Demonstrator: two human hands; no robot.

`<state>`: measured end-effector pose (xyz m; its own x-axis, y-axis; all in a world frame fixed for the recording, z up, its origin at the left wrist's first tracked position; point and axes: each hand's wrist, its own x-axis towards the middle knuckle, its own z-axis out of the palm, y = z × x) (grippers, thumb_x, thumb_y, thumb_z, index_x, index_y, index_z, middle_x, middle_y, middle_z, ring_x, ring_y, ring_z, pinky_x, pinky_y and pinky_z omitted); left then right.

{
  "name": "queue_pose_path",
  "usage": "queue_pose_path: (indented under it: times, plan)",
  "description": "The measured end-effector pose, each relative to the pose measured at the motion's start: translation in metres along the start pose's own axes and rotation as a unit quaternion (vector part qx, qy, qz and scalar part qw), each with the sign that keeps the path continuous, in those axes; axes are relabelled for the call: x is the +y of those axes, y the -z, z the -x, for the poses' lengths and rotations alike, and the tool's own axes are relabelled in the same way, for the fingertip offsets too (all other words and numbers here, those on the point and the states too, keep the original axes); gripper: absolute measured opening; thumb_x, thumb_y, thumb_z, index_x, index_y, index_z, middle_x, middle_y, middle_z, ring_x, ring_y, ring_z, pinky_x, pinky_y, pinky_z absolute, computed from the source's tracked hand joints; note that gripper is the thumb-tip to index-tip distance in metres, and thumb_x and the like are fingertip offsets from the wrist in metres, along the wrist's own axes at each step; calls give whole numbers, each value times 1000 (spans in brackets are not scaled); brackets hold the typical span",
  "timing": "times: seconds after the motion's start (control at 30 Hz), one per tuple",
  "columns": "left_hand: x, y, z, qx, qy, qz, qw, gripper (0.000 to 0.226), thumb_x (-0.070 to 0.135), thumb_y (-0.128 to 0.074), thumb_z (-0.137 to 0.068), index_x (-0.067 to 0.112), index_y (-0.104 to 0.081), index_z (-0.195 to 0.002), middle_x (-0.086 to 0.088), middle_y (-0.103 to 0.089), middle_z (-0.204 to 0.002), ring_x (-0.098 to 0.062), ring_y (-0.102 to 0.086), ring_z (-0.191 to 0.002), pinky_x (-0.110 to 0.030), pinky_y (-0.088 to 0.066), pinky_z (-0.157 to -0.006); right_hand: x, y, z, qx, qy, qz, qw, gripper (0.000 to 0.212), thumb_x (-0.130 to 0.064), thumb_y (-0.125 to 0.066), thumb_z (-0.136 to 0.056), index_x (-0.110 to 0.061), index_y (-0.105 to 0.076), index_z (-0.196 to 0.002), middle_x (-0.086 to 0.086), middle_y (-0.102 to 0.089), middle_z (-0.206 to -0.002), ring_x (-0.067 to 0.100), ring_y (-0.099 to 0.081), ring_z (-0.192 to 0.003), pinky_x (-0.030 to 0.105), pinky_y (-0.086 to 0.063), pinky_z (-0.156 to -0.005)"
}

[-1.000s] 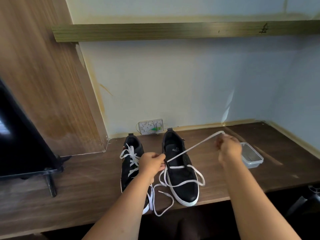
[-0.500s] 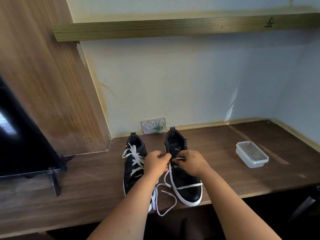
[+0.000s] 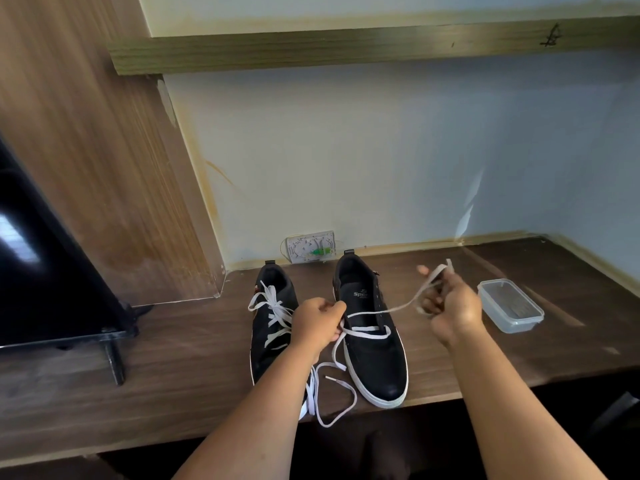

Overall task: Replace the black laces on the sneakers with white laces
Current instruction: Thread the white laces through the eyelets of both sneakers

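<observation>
Head view: right hand (image 3: 450, 310) has drawn the white lace (image 3: 398, 308) rightward (gripped), left hand (image 3: 320, 322) pinching its other end.

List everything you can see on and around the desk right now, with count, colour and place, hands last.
sneakers: 2, black with white soles, side by side mid-desk, heels toward the wall
white laces: 2, one threaded up the left shoe, one only through the lower eyelets of the right shoe, loose end trailing over the desk edge
plastic container: 1, clear, lidded, right of the shoes
wall socket: 1, white, behind the shoes
screen: 1, black, on a stand at far left
desk: 1, dark wood
shelf: 1, wood, above
left hand: pinches the lace at the right shoe
right hand: grips the lace, raised to the right
</observation>
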<state>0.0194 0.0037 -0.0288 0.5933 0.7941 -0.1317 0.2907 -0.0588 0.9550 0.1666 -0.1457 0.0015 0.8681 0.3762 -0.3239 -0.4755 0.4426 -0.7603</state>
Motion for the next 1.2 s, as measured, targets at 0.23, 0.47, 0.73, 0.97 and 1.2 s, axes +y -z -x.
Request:
queue_pose_path:
  times: [0.23,0.47,0.73,0.97,1.2]
  plan:
    - [2,-1,4,4,1,-5,1000,23,21,-59,-86,7,-57,-70,-5,-64,-63,-21,-65,-58,-24,-54,-50,38,-23,20,-169,86,458,868,36,-55,-55,-86,-26,-63,-106,-9,-55,-78,15,-55,-72,30,-44,-66]
    - [0,1,5,2,-13,-56,998,30,35,-59,-77,12,-57,-59,-6,-61,-55,-26,-60,-55,-45,-57,-62,46,-19,10,-158,233,732,621,14,-33,-62,-89,-21,-65,-84,-4,-65,-79,16,-61,-76,32,-52,-67]
    - [0,2,2,-14,-8,-53,998,29,34,-60,-79,8,-64,-66,-4,-69,-62,-22,-60,-56,-47,-56,-68,20,-18,-3,-109,-70,220,967,25,-16,-46,-98,-5,-66,-88,-6,-27,-47,7,-16,-39,20,-12,-37]
    - [-1,1,1,-14,-18,-82,996,31,32,-60,-78,15,-55,-52,-5,-69,-61,-22,-57,-54,-45,-56,-65,20,-11,-21,-67,-47,128,988,30,-19,-40,-102,-7,-68,-101,-6,-28,-49,6,-15,-38,19,-13,-35]
    - [18,9,23,-164,106,-142,970,42,52,-56,-91,10,-62,-93,-7,-72,-78,-16,-67,-63,-29,-55,-65,39,19,-43,-1,10,522,853,30,-22,-63,-88,-4,-64,-112,8,-61,-81,19,-46,-57,26,-37,-50]
